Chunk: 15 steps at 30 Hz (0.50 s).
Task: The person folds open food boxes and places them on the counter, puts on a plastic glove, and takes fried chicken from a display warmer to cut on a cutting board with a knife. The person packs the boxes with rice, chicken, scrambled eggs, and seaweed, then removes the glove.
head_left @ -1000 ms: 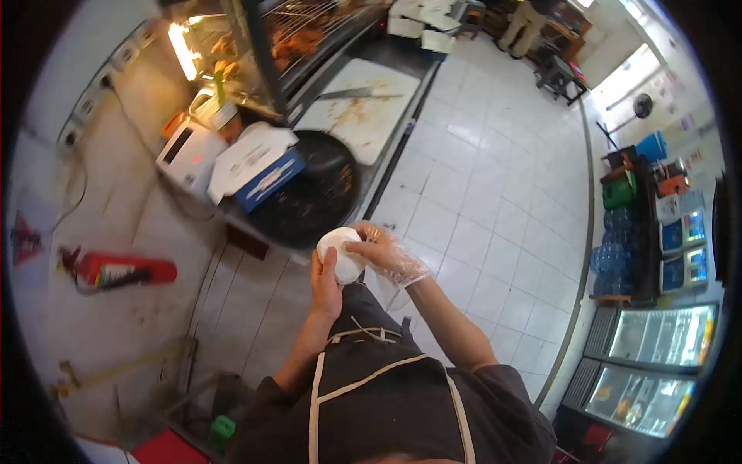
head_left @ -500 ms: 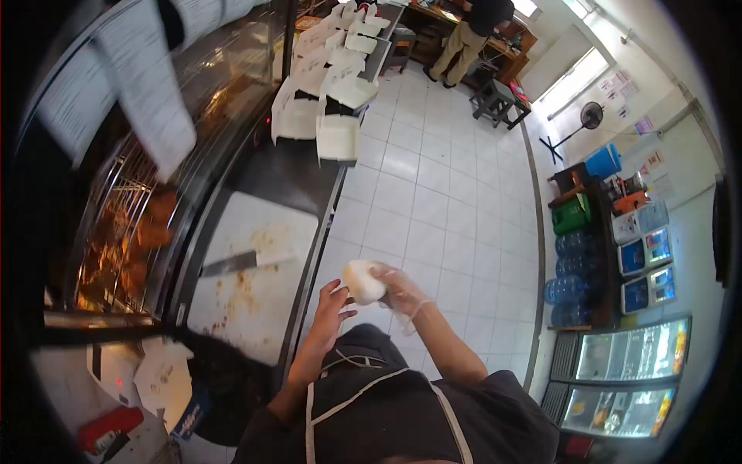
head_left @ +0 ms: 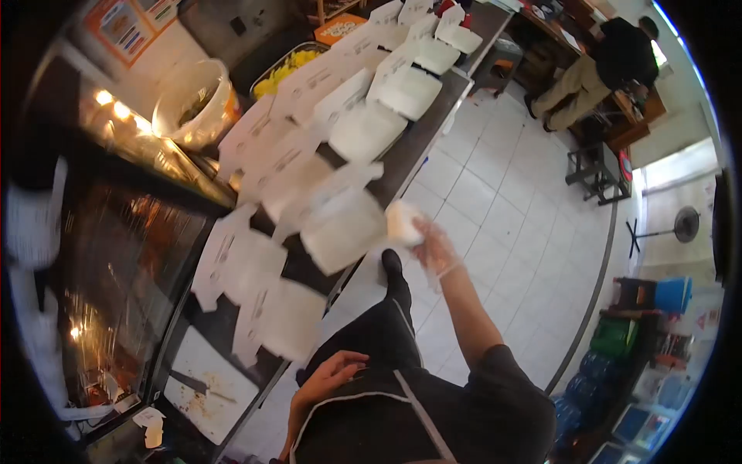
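A rounded white item point(head_left: 403, 223), too blurred to name for certain, is held in my right hand point(head_left: 435, 250), which wears a clear plastic glove. It hangs just off the counter's edge, close to an open white box point(head_left: 345, 232). My bare left hand point(head_left: 332, 377) is low in front of my apron, fingers loosely spread and holding nothing. Several more open white boxes point(head_left: 367, 131) stand in rows along the dark counter.
A cutting board point(head_left: 202, 398) with a knife point(head_left: 188, 380) lies at the lower left beside a lit glass cabinet point(head_left: 127, 286). Behind the boxes are a clear bucket point(head_left: 199, 108) and yellow food point(head_left: 287, 71). A person point(head_left: 591, 69) stands at the back.
The view has moved forward along the counter to the boxes. My right hand has carried the white item toward them, and my left hand has come away and dropped lower.
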Available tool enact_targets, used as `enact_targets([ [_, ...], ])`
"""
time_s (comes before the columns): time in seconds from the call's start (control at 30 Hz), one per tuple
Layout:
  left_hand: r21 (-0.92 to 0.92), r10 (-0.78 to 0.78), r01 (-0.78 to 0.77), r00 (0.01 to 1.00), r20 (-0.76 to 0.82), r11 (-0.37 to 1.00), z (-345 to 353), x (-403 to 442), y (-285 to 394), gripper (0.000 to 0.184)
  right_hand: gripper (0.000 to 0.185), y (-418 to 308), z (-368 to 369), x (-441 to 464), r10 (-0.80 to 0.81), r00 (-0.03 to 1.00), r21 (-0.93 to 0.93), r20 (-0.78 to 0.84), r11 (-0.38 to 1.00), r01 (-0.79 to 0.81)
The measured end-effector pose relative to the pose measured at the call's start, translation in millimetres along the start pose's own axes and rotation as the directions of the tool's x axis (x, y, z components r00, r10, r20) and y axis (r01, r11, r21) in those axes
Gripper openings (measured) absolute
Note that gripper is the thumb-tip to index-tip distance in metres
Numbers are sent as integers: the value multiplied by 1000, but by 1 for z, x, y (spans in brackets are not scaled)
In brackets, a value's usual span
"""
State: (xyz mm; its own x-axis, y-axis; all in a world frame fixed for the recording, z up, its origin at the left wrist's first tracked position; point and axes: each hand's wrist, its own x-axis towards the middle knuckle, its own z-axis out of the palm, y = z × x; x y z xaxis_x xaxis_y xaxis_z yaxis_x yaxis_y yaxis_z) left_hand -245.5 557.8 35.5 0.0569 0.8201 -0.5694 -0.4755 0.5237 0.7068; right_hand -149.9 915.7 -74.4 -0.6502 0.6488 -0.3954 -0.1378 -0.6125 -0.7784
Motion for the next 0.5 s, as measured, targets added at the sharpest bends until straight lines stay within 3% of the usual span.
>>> enact_targets([
  [0.03,15,28,-27,997,-71,1000,9,29,19,36,39,-32,-21,49,-131,991,-39,-2,991,131],
  [0.1,19,40,-37,988,-152,999,28,69,48,36,43,-121,-47,121,-124,986,-68,-107,991,117],
  [0.13,-141,39,-66,982,-184,988,36,89,65,37,47,-167,-72,174,-85,984,-74,-158,995,74],
  [0.17,-297,33,-97,976,-214,950,43,109,78,37,48,-189,-128,248,-218,962,-113,-167,973,201],
  [0.2,-305,30,-100,973,-227,947,47,127,82,37,51,-240,-139,294,-293,930,-212,-223,946,247],
  [0.23,-356,-15,-75,970,-242,931,51,146,82,38,55,-288,-138,328,-419,852,-428,-316,864,266],
  [0.27,-411,-58,-52,966,-252,910,55,166,85,39,61,-336,-136,360,-532,747,-624,-398,755,204],
  [0.3,-427,-104,-15,962,-254,904,60,184,93,38,63,-375,-146,405,-650,670,-784,-360,600,161],
  [0.33,-450,-107,-25,958,-266,893,68,202,102,38,65,-402,-173,453,-681,726,-695,-93,567,442],
  [0.4,-487,-200,17,923,-327,873,82,227,119,38,67,-441,-214,545,-738,671,-918,-62,306,252],
  [0.5,-576,-307,19,860,-407,817,96,250,135,41,58,-456,-228,619,-656,755,-931,-6,279,236],
])
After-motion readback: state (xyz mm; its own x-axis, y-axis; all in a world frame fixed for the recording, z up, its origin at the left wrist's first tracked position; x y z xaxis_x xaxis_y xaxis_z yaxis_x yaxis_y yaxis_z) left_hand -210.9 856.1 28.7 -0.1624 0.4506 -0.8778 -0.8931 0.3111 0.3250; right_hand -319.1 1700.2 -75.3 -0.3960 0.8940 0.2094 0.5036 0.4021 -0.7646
